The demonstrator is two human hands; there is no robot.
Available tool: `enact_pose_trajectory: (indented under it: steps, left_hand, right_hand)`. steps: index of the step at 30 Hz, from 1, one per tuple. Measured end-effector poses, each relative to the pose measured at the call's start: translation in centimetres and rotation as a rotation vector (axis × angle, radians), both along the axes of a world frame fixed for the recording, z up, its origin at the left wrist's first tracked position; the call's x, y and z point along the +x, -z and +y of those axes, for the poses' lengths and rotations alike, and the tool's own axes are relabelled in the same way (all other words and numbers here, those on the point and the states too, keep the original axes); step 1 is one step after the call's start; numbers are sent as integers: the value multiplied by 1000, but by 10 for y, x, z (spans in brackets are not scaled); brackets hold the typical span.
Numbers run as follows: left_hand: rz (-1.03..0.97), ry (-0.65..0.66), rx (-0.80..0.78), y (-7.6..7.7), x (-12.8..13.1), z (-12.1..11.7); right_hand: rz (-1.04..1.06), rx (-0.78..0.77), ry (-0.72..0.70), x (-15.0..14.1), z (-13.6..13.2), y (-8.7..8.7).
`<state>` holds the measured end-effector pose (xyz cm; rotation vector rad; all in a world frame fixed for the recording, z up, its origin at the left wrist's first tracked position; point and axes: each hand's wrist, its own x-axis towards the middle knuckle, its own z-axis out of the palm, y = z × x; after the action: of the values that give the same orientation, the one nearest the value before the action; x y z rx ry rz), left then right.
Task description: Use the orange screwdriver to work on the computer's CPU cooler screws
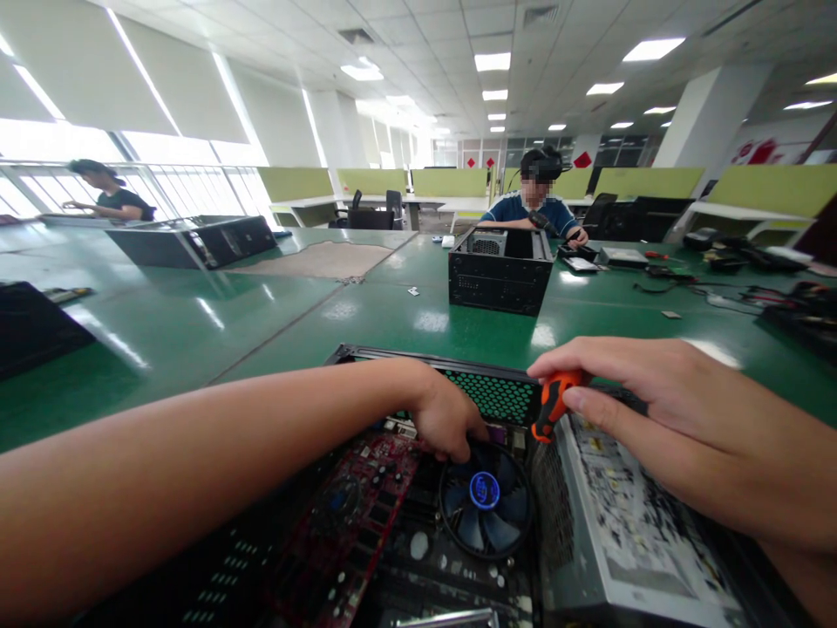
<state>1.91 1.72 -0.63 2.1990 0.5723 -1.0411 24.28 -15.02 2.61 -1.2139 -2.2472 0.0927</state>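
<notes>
An open computer case (497,388) lies in front of me on the green table (196,331). Inside it sit a red circuit card (366,488), a black cooler fan with a blue hub (485,499) and a grey power supply (628,532). My left hand (445,419) reaches into the case and rests at the fan's upper edge; its fingertips are hidden. My right hand (647,392) holds the orange and black handle of a screwdriver (553,403), which points down between the fan and the power supply.
A second black case (500,269) stands further back, and behind it a person with a headset (536,205) works at the table. A flat black case (196,240) lies at the back left near another person (108,194). Cables and parts (719,279) spread out at the right.
</notes>
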Motion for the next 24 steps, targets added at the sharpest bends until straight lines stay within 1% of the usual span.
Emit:
enact_pose_trajectory:
  steps: [6, 12, 18, 24]
  left_hand:
    - [11, 15, 30, -2, 2, -1]
    - [8, 18, 48, -5, 4, -2]
    - [-10, 60, 59, -5, 5, 7]
    - [-32, 99, 64, -3, -7, 18]
  right_hand:
    - [-7, -23, -2, 2, 1, 2]
    - [4, -6, -20, 2, 8, 7]
    - [4, -32, 24, 1, 26, 5]
    - [20, -15, 28, -14, 34, 2]
